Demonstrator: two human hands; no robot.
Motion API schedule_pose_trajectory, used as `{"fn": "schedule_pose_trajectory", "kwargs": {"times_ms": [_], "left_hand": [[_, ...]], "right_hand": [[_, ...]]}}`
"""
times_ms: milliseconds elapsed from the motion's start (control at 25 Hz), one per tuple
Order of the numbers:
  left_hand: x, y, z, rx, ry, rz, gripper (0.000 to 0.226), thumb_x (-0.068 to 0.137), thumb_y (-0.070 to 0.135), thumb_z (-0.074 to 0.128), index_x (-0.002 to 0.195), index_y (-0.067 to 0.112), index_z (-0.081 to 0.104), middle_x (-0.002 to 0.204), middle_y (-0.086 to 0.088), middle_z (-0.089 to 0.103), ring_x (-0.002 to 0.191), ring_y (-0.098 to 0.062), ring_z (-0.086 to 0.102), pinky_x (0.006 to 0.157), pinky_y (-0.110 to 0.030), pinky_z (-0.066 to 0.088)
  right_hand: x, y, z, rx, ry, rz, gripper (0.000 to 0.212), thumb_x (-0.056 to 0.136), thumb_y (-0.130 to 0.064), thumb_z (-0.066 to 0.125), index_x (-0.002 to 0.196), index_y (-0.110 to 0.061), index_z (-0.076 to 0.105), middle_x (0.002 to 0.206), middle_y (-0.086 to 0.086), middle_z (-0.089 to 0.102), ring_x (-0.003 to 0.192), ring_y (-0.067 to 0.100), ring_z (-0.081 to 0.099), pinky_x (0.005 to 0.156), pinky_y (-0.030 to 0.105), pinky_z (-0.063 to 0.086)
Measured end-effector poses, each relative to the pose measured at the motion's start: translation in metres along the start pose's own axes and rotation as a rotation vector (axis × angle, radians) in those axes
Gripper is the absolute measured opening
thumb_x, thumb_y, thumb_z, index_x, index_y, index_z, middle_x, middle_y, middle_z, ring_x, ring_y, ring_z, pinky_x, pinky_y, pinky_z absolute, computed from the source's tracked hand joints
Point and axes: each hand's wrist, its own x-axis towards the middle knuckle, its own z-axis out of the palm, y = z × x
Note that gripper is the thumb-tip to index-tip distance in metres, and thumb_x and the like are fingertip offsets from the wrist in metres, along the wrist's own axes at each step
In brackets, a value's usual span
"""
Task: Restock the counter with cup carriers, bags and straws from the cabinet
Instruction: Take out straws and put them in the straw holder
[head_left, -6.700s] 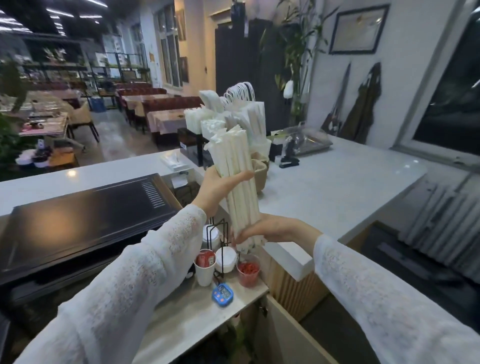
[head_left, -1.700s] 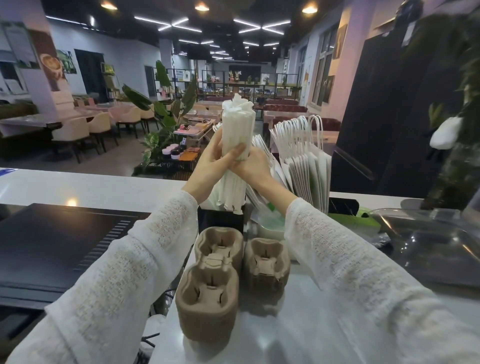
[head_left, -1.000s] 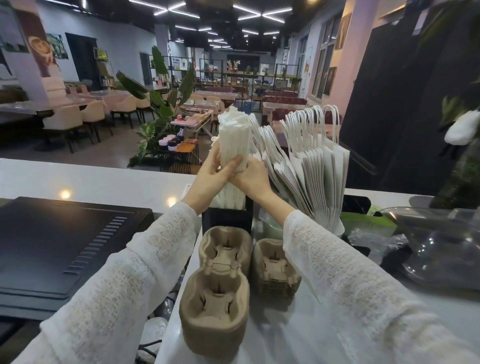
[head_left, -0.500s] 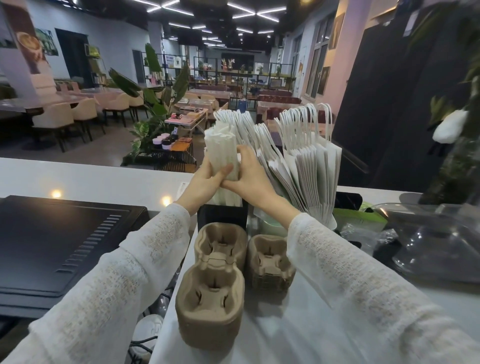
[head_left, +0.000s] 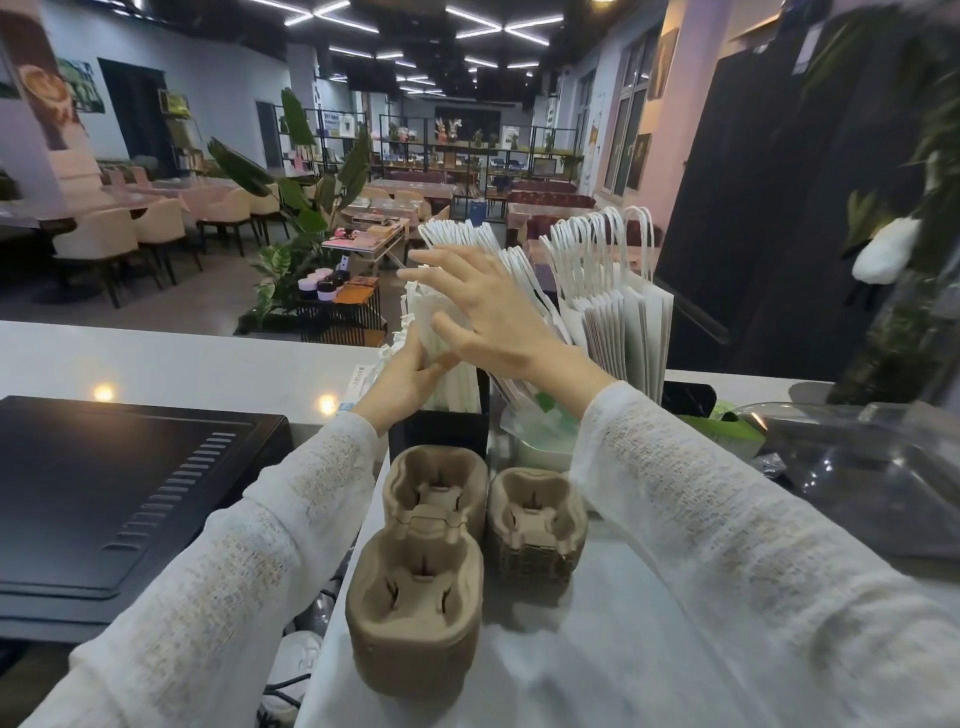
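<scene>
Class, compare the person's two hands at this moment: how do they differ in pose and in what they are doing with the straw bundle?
The left hand is curled low around the straw bundle, gripping it in the black holder; the right hand is open, fingers spread. The left hand sits lower, near the holder's rim; the right hand is higher, by the bundle's top and the paper bags. Both wear white knit sleeves.

Cup carriers (head_left: 418, 597) formed of moulded brown pulp, matt and rough-fibred. Straws (head_left: 447, 364) wrapped in white paper, crinkled at top ends. Bags (head_left: 618, 312) made of white matt paper, with twisted paper-cord handles. Counter (head_left: 597, 670) finished in pale, smooth, slightly glossy stone-like surface. Straw holder (head_left: 441, 431) seen as black, matt. Sleeves (head_left: 727, 545) knitted of white open-weave cloth. Clear glossy plastic container (head_left: 883, 467) noted at right.
</scene>
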Motion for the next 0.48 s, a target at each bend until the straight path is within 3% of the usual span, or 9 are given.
{"fn": "schedule_pose_trajectory", "kwargs": {"times_ms": [80, 120, 200, 320, 400, 480], "left_hand": [[0.002, -0.001, 0.001, 0.030, 0.024, 0.024, 0.074, 0.093, 0.032, 0.056, 0.150, 0.004, 0.019, 0.137, -0.011, 0.047, 0.131, -0.025, 0.043, 0.108, -0.040, 0.038], [0.002, -0.001, 0.002, 0.027, 0.026, 0.027, 0.075, 0.093, 0.032, 0.057, 0.151, 0.003, 0.018, 0.144, -0.012, 0.043, 0.135, -0.024, 0.038, 0.111, -0.040, 0.036], [0.001, 0.001, 0.002, -0.001, 0.025, 0.012, 0.072, 0.097, 0.024, 0.056, 0.153, 0.009, 0.013, 0.149, -0.001, 0.035, 0.136, -0.012, 0.030, 0.112, -0.033, 0.031], [-0.002, 0.002, 0.002, -0.029, 0.012, 0.002, 0.072, 0.097, 0.022, 0.055, 0.153, 0.014, 0.011, 0.142, 0.008, 0.035, 0.136, -0.011, 0.030, 0.108, -0.029, 0.032], [-0.004, -0.002, 0.000, -0.056, -0.007, -0.029, 0.081, 0.092, 0.038, 0.059, 0.154, 0.019, 0.010, 0.145, 0.006, 0.037, 0.138, -0.015, 0.033, 0.110, -0.034, 0.034], [-0.005, -0.006, -0.002, -0.059, 0.000, -0.091, 0.087, 0.079, 0.058, 0.062, 0.149, 0.026, 0.022, 0.142, 0.002, 0.049, 0.130, -0.018, 0.048, 0.106, -0.042, 0.042]], "right_hand": [[0.004, -0.003, 0.002, 0.018, -0.001, -0.002, 0.048, 0.090, -0.036, 0.041, 0.136, -0.026, 0.052, 0.142, -0.005, 0.049, 0.136, 0.013, 0.036, 0.117, 0.039, 0.019], [0.006, -0.003, 0.004, 0.059, -0.004, 0.027, 0.046, 0.094, -0.039, 0.042, 0.137, -0.027, 0.051, 0.140, -0.005, 0.050, 0.133, 0.012, 0.040, 0.115, 0.040, 0.027], [0.010, -0.004, 0.007, 0.120, -0.040, 0.107, 0.042, 0.098, -0.041, 0.041, 0.136, -0.026, 0.052, 0.133, -0.006, 0.054, 0.124, 0.009, 0.047, 0.100, 0.039, 0.045], [0.012, -0.003, 0.015, 0.152, -0.065, 0.143, 0.037, 0.100, -0.031, 0.039, 0.133, -0.024, 0.052, 0.126, -0.004, 0.058, 0.119, 0.011, 0.050, 0.090, 0.039, 0.050], [0.012, -0.002, 0.020, 0.159, -0.065, 0.115, 0.038, 0.100, -0.027, 0.036, 0.136, -0.025, 0.048, 0.121, -0.002, 0.060, 0.116, 0.014, 0.051, 0.090, 0.039, 0.049], [0.011, 0.002, 0.025, 0.154, -0.064, 0.092, 0.036, 0.101, -0.025, 0.034, 0.130, -0.021, 0.054, 0.119, -0.001, 0.061, 0.114, 0.015, 0.053, 0.093, 0.039, 0.047]]}}
